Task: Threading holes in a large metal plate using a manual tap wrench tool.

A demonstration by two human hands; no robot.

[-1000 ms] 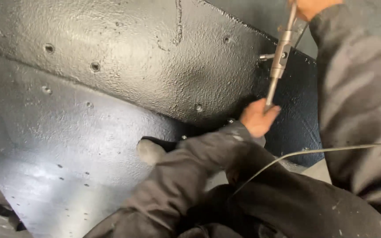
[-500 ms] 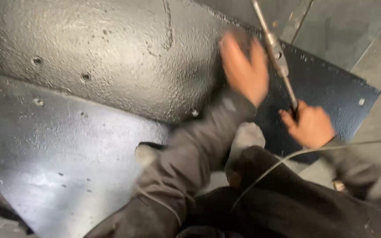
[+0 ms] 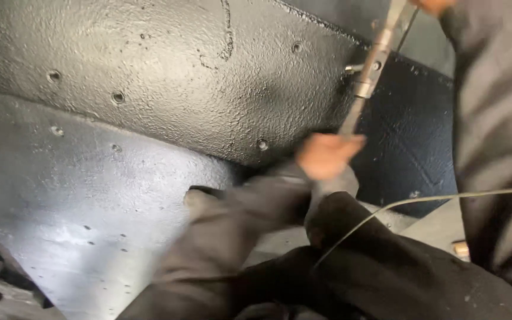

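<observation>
A long metal rod-like tool (image 3: 370, 74) leans against a black, rough-coated metal panel (image 3: 167, 65) with several small holes. My left hand (image 3: 326, 155), blurred, is closed around the tool's lower end, its dark sleeve reaching up from the bottom middle. Only a sliver of my right hand (image 3: 435, 5) shows at the top edge. It sits at the tool's upper end, with its grey sleeve running down the right side. A small side fitting (image 3: 354, 69) sticks out of the rod towards the panel edge.
A paler grey sheet (image 3: 72, 201) lies below the black panel. A darker blue-black plate (image 3: 410, 148) sits behind the tool. My shoe tip (image 3: 200, 198) and dark-trousered knee (image 3: 351, 237) fill the lower middle. A thin cable (image 3: 445, 197) crosses at the right.
My left hand dropped from up beside the rod to its lower end. My right hand left the lower end and rose to the top. The rod now leans the other way.
</observation>
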